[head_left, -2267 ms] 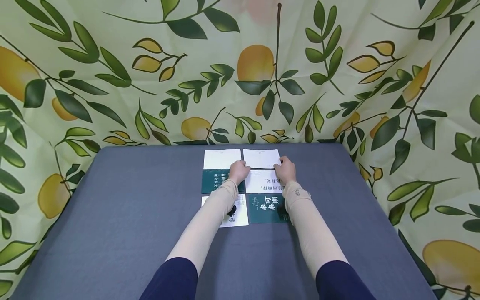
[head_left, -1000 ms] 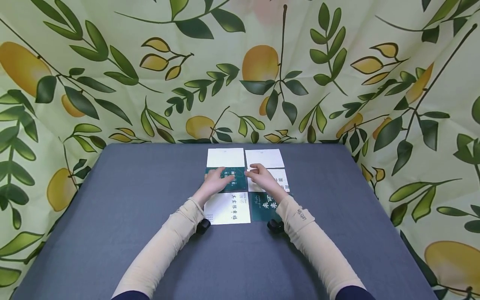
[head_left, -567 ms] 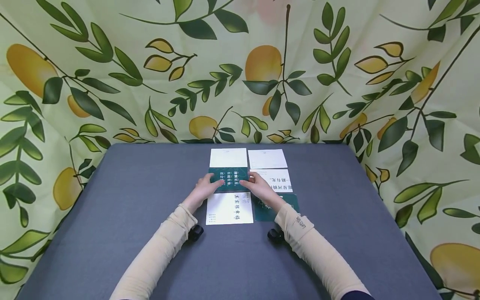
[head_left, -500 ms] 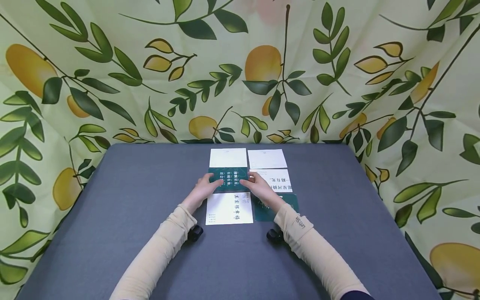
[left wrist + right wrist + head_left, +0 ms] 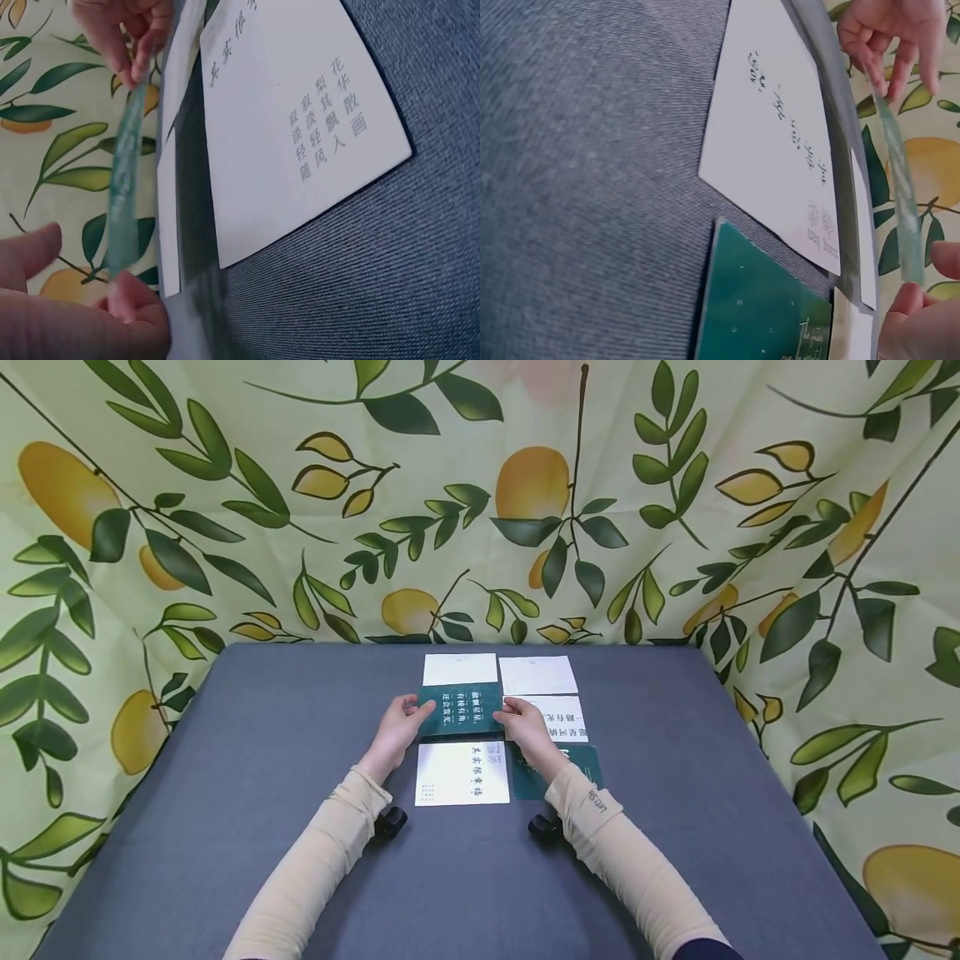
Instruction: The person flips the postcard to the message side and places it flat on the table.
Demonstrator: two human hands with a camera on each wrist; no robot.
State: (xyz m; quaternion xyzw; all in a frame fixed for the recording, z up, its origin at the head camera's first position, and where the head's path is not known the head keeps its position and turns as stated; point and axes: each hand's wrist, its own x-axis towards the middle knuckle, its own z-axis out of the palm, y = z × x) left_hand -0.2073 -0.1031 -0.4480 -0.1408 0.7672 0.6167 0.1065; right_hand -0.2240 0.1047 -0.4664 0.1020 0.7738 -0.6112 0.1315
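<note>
Both hands pinch a dark green card (image 5: 463,708) printed with white Chinese writing, one at each short side. My left hand (image 5: 397,731) has its left edge between thumb and fingers; my right hand (image 5: 527,731) grips the opposite edge. In both wrist views the card, seen nearly edge-on, is raised above the table. Just nearer lies a white card (image 5: 462,774) with black writing. Beyond it is a blank-looking white card (image 5: 460,669), partly covered in the head view.
Right of these lie a plain white card (image 5: 537,675), a white card with writing (image 5: 564,720) and another green card (image 5: 585,768), partly hidden by my right hand and sleeve. A grey cloth (image 5: 300,727) covers the table; a leaf-patterned curtain (image 5: 450,460) hangs behind.
Both hands have left the far-right white card and come to the middle-left green card. They have taken its two sides and lifted it, tilting it slightly.
</note>
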